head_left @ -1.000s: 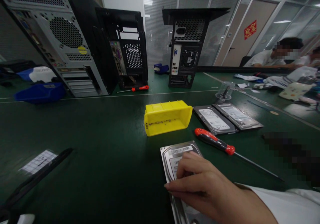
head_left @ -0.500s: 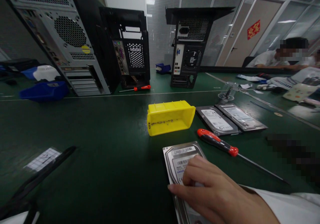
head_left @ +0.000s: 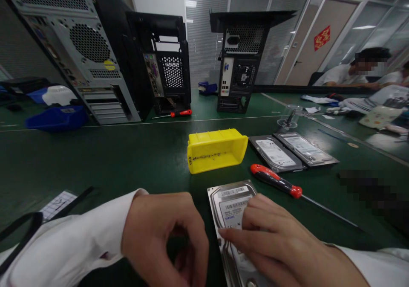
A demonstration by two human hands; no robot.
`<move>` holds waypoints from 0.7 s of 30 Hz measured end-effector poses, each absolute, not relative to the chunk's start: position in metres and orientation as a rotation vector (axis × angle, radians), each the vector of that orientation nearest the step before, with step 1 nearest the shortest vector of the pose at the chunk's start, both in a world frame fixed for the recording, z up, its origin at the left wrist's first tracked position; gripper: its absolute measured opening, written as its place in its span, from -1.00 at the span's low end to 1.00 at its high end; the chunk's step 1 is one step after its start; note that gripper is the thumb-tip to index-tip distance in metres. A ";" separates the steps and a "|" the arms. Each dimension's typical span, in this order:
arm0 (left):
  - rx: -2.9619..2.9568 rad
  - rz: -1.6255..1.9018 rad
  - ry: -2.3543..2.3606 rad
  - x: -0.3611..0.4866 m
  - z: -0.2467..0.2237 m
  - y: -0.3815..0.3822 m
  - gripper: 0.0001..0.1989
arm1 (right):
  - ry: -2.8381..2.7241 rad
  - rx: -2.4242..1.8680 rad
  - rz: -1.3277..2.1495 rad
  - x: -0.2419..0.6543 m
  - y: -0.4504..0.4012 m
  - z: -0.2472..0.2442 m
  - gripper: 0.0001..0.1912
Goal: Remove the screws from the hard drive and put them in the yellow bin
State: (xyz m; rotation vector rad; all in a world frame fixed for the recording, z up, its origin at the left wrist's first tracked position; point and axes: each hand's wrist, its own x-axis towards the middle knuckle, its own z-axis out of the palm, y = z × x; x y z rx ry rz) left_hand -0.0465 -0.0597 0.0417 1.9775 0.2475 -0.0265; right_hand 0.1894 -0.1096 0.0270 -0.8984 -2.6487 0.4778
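At the nearest of three hard drives [head_left: 231,208], two hands [head_left: 153,231] [head_left: 281,242] curl, grip unclear.

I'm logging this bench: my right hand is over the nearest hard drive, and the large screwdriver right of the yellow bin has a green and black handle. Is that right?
Not quite: in the head view, the large screwdriver right of the yellow bin has a red and black handle. Your right hand is over the nearest hard drive.

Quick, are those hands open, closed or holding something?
Left hand: curled, beside the drive; can't tell if it holds anything.
Right hand: fingers bent, over the drive; can't tell if it's gripping.
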 end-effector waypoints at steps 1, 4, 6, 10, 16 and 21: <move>2.022 0.067 0.354 -0.042 0.044 -0.054 -0.89 | -2.622 -0.905 0.448 0.192 -0.109 0.029 -0.65; 2.247 0.109 0.518 -0.038 0.037 -0.047 -0.81 | -2.519 -0.975 0.358 0.202 -0.100 0.038 -0.68; 2.318 0.138 0.541 -0.038 0.028 -0.047 -0.79 | -2.432 -1.041 0.366 0.211 -0.089 0.045 -0.72; 2.270 0.257 0.553 -0.038 0.018 -0.044 -0.76 | -2.262 -1.257 0.410 0.233 -0.056 0.051 -0.73; 2.205 0.380 0.431 -0.033 0.011 -0.039 -0.78 | -2.295 -1.508 0.381 0.263 -0.017 0.042 -0.61; 2.154 0.443 0.375 -0.030 0.004 -0.037 -0.81 | -2.338 -1.600 0.482 0.282 -0.002 0.033 -0.44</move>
